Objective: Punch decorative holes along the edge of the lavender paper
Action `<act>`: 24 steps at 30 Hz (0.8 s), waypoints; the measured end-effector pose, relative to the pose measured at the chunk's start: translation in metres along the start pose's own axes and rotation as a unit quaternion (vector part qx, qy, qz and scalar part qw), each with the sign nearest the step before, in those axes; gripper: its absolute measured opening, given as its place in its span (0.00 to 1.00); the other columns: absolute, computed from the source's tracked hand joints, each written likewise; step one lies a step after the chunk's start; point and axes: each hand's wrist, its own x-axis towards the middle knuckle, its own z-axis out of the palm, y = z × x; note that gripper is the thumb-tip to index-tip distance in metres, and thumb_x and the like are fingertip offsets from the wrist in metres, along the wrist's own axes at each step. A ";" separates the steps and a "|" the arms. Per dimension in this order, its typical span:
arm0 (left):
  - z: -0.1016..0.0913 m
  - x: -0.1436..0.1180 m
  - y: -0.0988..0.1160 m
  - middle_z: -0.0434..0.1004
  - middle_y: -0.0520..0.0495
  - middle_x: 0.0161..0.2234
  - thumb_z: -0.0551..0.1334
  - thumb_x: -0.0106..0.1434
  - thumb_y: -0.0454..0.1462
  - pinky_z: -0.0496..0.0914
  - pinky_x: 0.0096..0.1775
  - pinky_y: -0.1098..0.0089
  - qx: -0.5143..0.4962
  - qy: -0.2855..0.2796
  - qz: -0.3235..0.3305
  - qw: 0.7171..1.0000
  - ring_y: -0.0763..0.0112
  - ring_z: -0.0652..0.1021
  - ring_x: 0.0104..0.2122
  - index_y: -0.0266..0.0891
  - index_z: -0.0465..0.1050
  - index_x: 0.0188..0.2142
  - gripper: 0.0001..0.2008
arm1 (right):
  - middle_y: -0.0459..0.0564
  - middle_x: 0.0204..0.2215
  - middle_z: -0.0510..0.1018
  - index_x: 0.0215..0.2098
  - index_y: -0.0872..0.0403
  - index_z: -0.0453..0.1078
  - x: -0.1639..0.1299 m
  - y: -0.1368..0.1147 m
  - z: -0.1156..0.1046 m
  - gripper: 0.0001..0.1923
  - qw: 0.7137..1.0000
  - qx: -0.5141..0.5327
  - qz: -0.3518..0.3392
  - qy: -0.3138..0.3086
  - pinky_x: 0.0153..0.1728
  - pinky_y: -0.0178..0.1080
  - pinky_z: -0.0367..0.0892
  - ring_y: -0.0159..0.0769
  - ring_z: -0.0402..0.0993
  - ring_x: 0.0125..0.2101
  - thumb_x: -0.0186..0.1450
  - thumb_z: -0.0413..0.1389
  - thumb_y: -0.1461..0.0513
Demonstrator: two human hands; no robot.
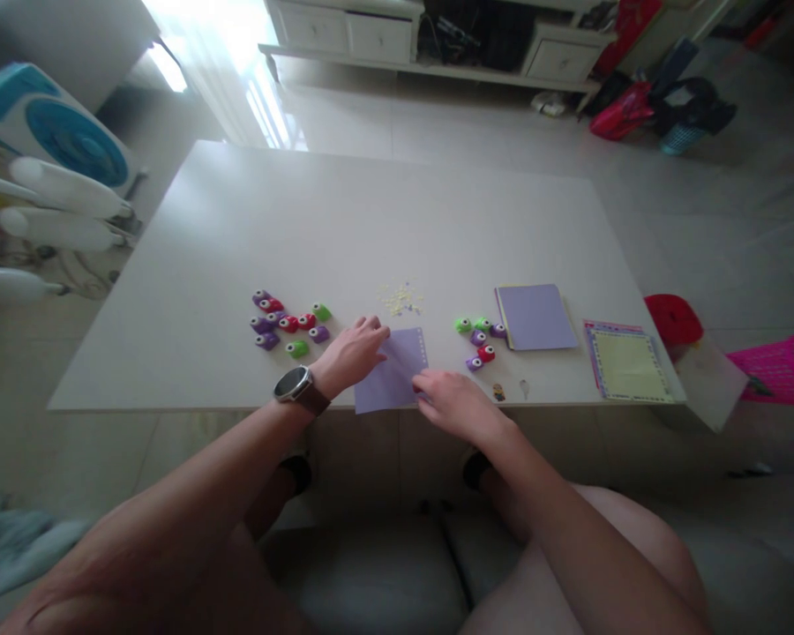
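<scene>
Lilac paper sheet (397, 375) lies flat at the near edge of the white table (344, 220), slightly skewed, with a row of small punched holes along its right edge. Left hand (355, 353), fingers loosely spread, rests flat on the sheet's upper left part. Right hand (453, 401) touches the lower right corner, fingers curled; grip unclear. Small coloured punches (289, 323) sit left, more punches (479, 339) right, paper bits (401, 298) behind.
</scene>
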 end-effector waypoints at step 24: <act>0.007 0.006 -0.009 0.71 0.37 0.50 0.69 0.53 0.31 0.69 0.47 0.62 -0.091 -0.016 -0.054 0.994 0.57 0.74 0.46 0.37 0.70 0.47 0.21 | 0.51 0.42 0.80 0.39 0.54 0.75 0.018 0.066 -0.006 0.07 0.993 0.034 0.106 0.034 0.42 0.33 0.63 0.36 0.76 0.41 0.69 0.58 0.71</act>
